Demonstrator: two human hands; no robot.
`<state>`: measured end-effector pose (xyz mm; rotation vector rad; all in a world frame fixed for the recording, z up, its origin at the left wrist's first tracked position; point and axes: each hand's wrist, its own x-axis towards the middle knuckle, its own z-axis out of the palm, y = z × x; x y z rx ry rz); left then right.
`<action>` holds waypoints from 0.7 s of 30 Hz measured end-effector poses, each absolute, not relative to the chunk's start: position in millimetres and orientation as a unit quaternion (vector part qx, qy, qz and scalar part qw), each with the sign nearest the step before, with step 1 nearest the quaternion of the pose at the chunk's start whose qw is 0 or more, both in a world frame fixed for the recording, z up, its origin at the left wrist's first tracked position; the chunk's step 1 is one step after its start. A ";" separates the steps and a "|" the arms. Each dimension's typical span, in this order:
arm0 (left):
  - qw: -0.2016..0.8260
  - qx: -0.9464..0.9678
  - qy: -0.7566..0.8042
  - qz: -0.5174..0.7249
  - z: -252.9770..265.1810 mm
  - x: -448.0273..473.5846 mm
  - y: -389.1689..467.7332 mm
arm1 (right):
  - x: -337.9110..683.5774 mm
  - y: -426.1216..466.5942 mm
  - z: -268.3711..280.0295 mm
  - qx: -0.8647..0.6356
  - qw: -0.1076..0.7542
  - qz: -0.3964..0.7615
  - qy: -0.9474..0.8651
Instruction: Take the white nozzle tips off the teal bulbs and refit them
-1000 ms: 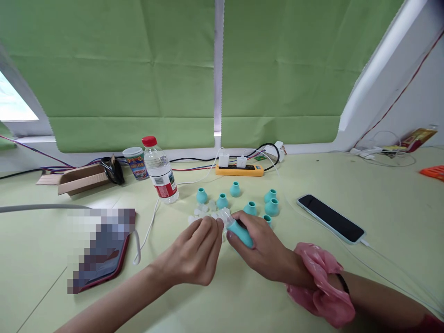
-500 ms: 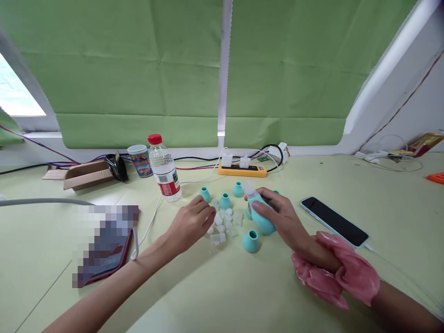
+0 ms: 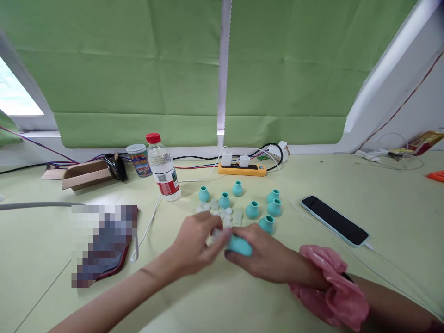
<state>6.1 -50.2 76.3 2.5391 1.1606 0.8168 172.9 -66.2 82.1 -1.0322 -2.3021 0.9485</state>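
My right hand [image 3: 262, 252] is wrapped round a teal rubber bulb [image 3: 241, 246], which now lies tilted low over the table with its mouth end toward my left hand. At that mouth end, my left hand [image 3: 198, 243] has thumb and index finger drawn together. What they pinch is mostly hidden behind the fingers. Just beyond both hands lies a loose pile of small clear plastic pieces [image 3: 237, 217]. Several more teal bulbs stand upright around the pile with open mouths, among them one bulb [image 3: 252, 210] and a nearer bulb [image 3: 267, 225].
Behind the bulbs stand a water bottle [image 3: 164, 173] with a red cap and a yellow power strip [image 3: 242, 169]. A phone [image 3: 335, 221] on a cable lies at right. A blurred-out device [image 3: 104, 249] is at left, near a cardboard box [image 3: 88, 175] and a printed tub [image 3: 139, 162].
My right hand has brought the bulb down and to the left, turning it toward my left hand. My left hand has moved from the pile nearer me, to the bulb's mouth.
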 end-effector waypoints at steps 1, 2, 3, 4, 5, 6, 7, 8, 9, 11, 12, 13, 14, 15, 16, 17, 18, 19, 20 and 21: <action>0.092 0.884 0.380 0.258 77.7 9.7 -58.0 | 171.5 -70.0 81.4 -0.357 0.206 0.356 -0.839; 0.093 0.892 0.369 0.244 78.2 12.6 -64.0 | 170.6 -73.5 81.9 -0.342 0.193 0.369 -0.842; 0.118 0.894 0.365 0.233 78.2 14.6 -68.3 | 170.5 -76.4 83.3 -0.327 0.183 0.382 -0.845; 0.157 0.888 0.366 0.231 77.9 15.8 -71.0 | 171.0 -78.4 85.6 -0.313 0.176 0.390 -0.848; 0.206 0.875 0.371 0.234 77.5 16.3 -72.5 | 172.0 -79.7 88.3 -0.300 0.173 0.392 -0.852; 0.256 0.856 0.378 0.241 77.2 16.5 -73.2 | 173.3 -80.1 91.2 -0.287 0.174 0.388 -0.858; 0.304 0.834 0.385 0.252 76.9 16.4 -73.5 | 174.8 -79.9 93.7 -0.274 0.174 0.381 -0.866; 0.347 0.810 0.391 0.266 76.7 16.5 -73.4 | 176.4 -79.3 95.6 -0.263 0.174 0.372 -0.873; 0.390 0.785 0.393 0.278 76.4 16.7 -73.0 | 177.9 -78.4 96.9 -0.252 0.169 0.362 -0.881; 0.499 0.726 0.381 0.279 75.9 17.4 -70.7 | 180.6 -76.7 97.7 -0.230 0.151 0.328 -0.904; 0.555 0.694 0.368 0.272 75.5 17.7 -68.3 | 181.7 -76.1 97.8 -0.217 0.140 0.303 -0.917; 0.597 0.666 0.361 0.264 74.9 17.6 -64.8 | 182.8 -75.7 98.2 -0.206 0.132 0.279 -0.929; 0.614 0.648 0.366 0.263 74.0 16.9 -60.2 | 184.0 -75.4 99.1 -0.199 0.132 0.259 -0.936; 0.598 0.646 0.387 0.274 72.5 15.7 -54.5 | 185.2 -75.0 100.6 -0.201 0.143 0.244 -0.938; 0.542 0.667 0.417 0.295 70.0 13.7 -47.9 | 186.6 -74.4 102.6 -0.212 0.163 0.236 -0.934; 0.450 0.704 0.449 0.316 66.4 11.1 -40.7 | 188.1 -73.5 104.9 -0.228 0.187 0.235 -0.926; 0.335 0.745 0.472 0.330 61.5 8.1 -33.2 | 189.9 -72.0 107.3 -0.246 0.210 0.237 -0.916; 0.215 0.793 0.470 0.323 55.4 4.8 -25.9 | 191.8 -70.2 109.3 -0.262 0.232 0.241 -0.905; 0.114 0.825 0.466 0.299 48.3 1.6 -19.2 | 193.7 -67.8 111.0 -0.275 0.253 0.249 -0.894; 0.052 0.839 0.471 0.268 40.7 -1.3 -13.4 | 195.7 -65.1 112.0 -0.287 0.270 0.261 -0.881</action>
